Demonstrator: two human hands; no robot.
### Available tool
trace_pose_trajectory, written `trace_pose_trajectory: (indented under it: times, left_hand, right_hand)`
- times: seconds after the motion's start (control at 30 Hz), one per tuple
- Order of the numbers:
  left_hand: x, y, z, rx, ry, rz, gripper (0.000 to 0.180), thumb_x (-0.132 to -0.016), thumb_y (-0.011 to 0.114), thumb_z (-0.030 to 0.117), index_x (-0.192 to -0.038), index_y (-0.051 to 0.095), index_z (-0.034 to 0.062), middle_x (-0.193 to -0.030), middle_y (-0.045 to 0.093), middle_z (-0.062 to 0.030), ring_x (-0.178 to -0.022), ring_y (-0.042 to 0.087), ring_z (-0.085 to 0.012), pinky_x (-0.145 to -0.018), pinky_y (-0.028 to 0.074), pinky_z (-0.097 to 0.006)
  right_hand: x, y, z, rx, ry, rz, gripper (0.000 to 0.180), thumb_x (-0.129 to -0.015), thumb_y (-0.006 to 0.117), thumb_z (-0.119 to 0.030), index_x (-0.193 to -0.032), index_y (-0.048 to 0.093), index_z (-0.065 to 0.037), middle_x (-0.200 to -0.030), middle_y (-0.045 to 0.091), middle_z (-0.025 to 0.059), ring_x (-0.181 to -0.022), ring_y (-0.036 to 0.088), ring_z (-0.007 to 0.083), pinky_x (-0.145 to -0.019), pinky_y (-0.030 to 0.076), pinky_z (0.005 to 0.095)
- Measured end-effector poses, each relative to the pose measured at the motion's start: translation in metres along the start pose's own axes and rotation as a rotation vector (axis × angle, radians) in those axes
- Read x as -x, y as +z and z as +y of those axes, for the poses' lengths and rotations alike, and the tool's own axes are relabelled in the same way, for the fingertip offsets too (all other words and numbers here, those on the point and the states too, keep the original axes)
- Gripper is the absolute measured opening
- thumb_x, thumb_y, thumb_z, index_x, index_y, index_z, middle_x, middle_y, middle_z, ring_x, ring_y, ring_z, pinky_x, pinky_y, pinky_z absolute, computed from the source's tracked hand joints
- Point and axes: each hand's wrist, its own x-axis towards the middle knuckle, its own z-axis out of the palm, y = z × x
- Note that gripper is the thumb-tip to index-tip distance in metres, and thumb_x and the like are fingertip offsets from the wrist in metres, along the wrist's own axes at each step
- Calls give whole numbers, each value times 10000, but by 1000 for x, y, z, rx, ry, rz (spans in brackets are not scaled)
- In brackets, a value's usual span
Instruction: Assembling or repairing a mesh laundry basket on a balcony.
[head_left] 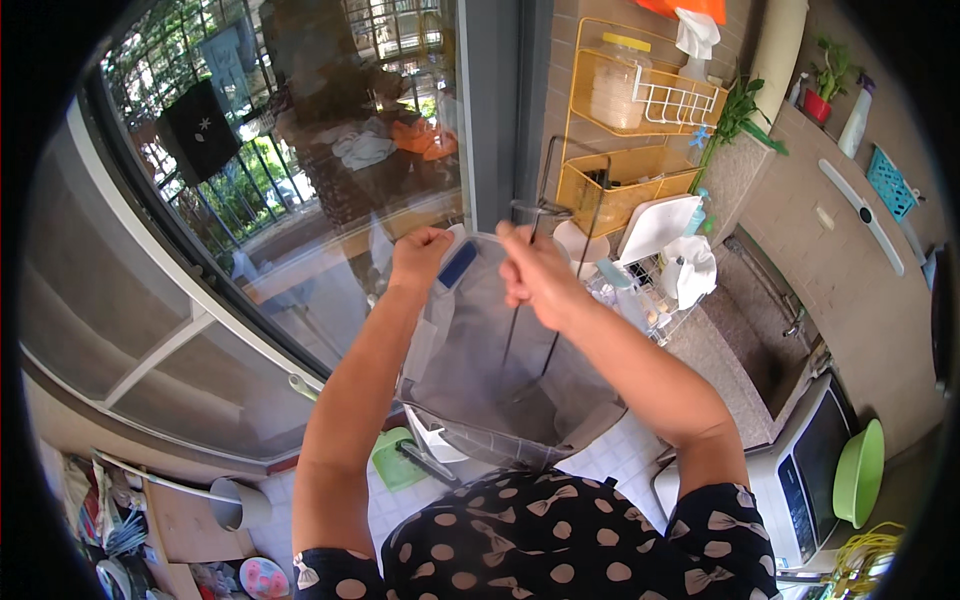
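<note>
A large grey fabric hamper stands upright in front of me with its mouth facing up. My left hand pinches the upper edge at its far left corner, close to a dark blue patch on the cloth. Over the opening, my right hand is closed around a thin black wire frame. The frame's bent upper end rises above my fist, and its two legs run down inside the hamper. Part of the wire is hidden behind my fingers.
Left is a sliding glass door. Yellow wire shelves hang at the back right, above a counter with a dish rack. Further right are a stone sink, a white washing machine and a green basin. A green dustpan lies on the floor.
</note>
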Motion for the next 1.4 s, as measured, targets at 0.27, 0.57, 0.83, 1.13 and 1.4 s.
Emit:
trace_pose_trajectory:
  times: [0.27,0.57,0.83,1.13,1.4]
  left_hand:
    - [-8,-11,-10,-23,-27,-16,113,-893,657,146,-914,695,42,-819,635,15,-751,547,-71,-675,434,-233]
    - [-17,-8,-12,95,-113,-42,121,-879,667,152,-906,699,39,-811,625,35,-757,532,-68,-699,426,-228]
    - [-26,-16,-31,140,-109,-91,89,-903,656,152,-931,674,69,-822,646,3,-731,588,-93,-640,480,-245]
    - [-7,-12,-8,227,-186,-96,88,-896,648,136,-895,687,57,-811,632,19,-761,554,-77,-693,441,-238]
    - [-11,-11,-12,130,-125,-95,97,-916,635,163,-919,677,76,-842,631,16,-775,571,-92,-703,466,-252]
  right_hand:
    - [30,-30,-133,18,123,-656,447,-1006,433,-436,-1182,482,-27,-610,347,-21,-447,226,70,-460,265,243]
    - [30,-33,-124,-34,-172,-274,423,-1037,392,-337,-1340,449,-47,-579,323,-38,-427,243,61,-452,288,236]
    - [33,-3,-113,-212,96,-427,482,-1037,385,-349,-1469,300,-153,-573,354,-28,-393,265,62,-471,323,276]
    - [25,9,-99,-217,48,-288,473,-1038,348,-394,-1366,396,-56,-600,426,-6,-402,309,93,-534,386,308]
    - [-11,-8,-88,-190,-32,-154,531,-1045,264,-414,-1160,506,45,-527,379,-6,-431,314,122,-572,385,299]
